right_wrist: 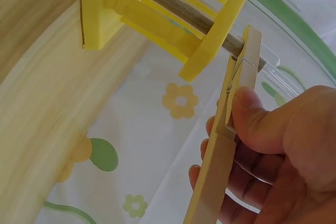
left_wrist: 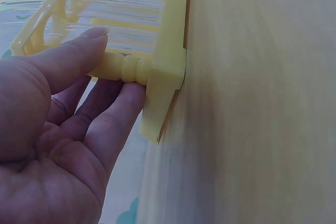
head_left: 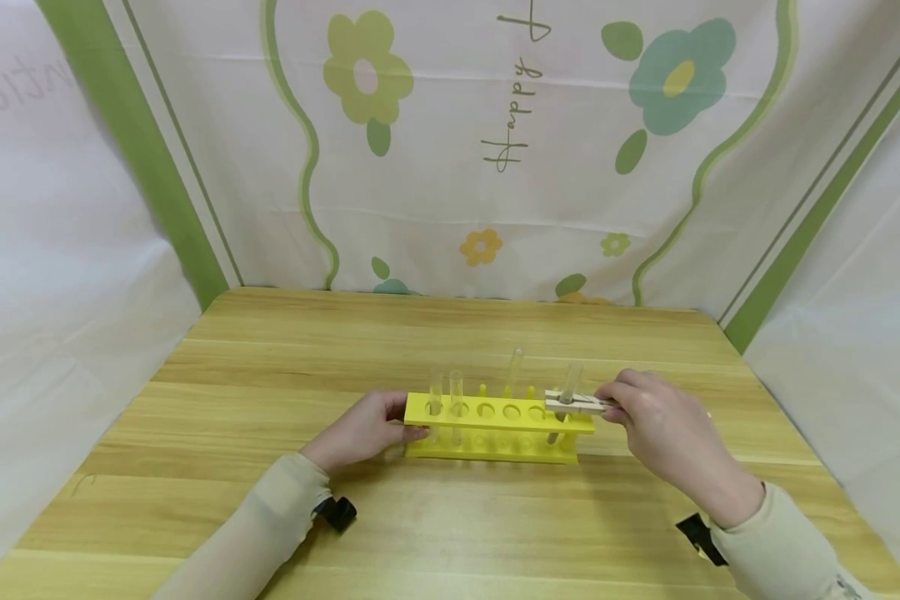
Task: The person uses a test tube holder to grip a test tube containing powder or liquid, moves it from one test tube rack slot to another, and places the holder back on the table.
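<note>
A yellow test tube rack (head_left: 487,425) stands on the table. My left hand (head_left: 363,429) grips its left end, thumb and fingers around the end post (left_wrist: 113,66). At the other end, my right hand (head_left: 660,421) holds a wooden test tube clamp (right_wrist: 210,174), thumb pressed on its side. The clamp's jaws are around the upper part of a glass test tube (head_left: 572,379). That tube passes through the rack's rightmost hole, with grey-brown contents (right_wrist: 181,9) reaching down close to the rack's base. Two clear test tubes (head_left: 457,385) stand in the leftmost holes.
Another clear test tube (head_left: 516,367) rises from the rack's back row, between short yellow pegs (head_left: 483,389). The wooden table (head_left: 450,517) meets a flowered white cloth (head_left: 435,167) at the back, with more cloth on both sides.
</note>
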Demonstrator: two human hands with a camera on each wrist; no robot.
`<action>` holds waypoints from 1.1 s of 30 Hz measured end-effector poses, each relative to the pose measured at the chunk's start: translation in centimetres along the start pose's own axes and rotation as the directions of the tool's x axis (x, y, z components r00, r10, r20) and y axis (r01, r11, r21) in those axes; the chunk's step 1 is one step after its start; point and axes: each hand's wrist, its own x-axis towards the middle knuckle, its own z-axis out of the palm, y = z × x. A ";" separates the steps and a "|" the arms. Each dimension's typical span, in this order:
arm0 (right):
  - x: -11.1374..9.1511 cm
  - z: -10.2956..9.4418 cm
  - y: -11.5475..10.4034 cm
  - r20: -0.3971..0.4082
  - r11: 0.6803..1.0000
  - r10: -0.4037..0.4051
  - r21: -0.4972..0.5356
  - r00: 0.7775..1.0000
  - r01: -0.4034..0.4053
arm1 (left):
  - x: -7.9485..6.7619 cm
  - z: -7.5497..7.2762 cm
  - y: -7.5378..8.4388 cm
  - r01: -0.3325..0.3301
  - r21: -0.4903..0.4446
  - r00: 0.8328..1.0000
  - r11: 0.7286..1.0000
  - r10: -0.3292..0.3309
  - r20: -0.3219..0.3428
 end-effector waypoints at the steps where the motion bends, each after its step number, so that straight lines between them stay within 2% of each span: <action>1: 0.0 0.0 0.0 -0.001 1.000 -0.001 0.001 1.000 0.001 | 0.0 0.0 0.0 -0.001 -0.002 1.000 1.000 0.001 0.001; 17: -0.3 0.8 0.1 -0.020 1.000 -0.022 0.001 1.000 0.022 | 0.1 0.0 0.1 -0.012 0.012 1.000 1.000 0.012 0.004; 33: -0.5 1.3 0.1 -0.007 1.000 -0.007 0.002 1.000 0.007 | 0.1 0.0 -0.1 -0.010 0.021 1.000 1.000 0.010 0.001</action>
